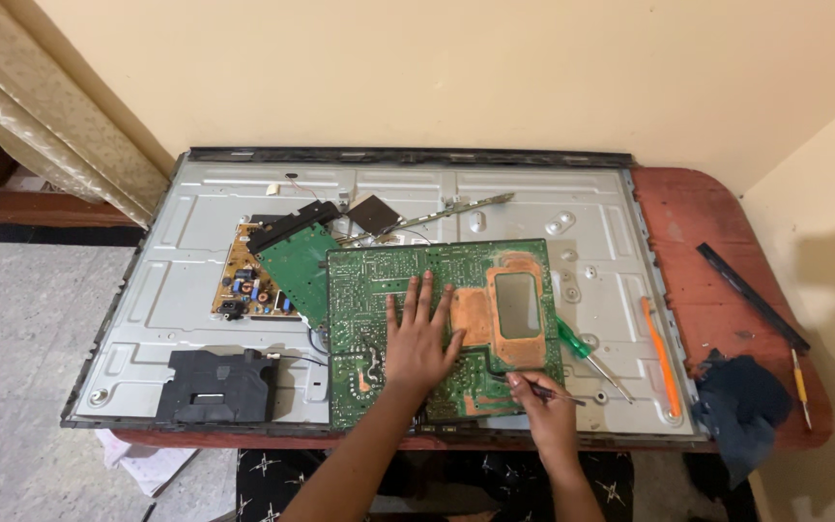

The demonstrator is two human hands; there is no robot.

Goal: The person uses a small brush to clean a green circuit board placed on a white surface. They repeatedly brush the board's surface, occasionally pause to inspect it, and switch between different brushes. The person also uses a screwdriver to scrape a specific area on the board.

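From the head camera we see a large green circuit board, solder side up with a coppery patch around a rectangular cut-out, lying on the grey metal back panel of a flat screen. Our left hand lies flat on the board, fingers spread wide. Our right hand pinches a thin dark tool at the board's lower right edge.
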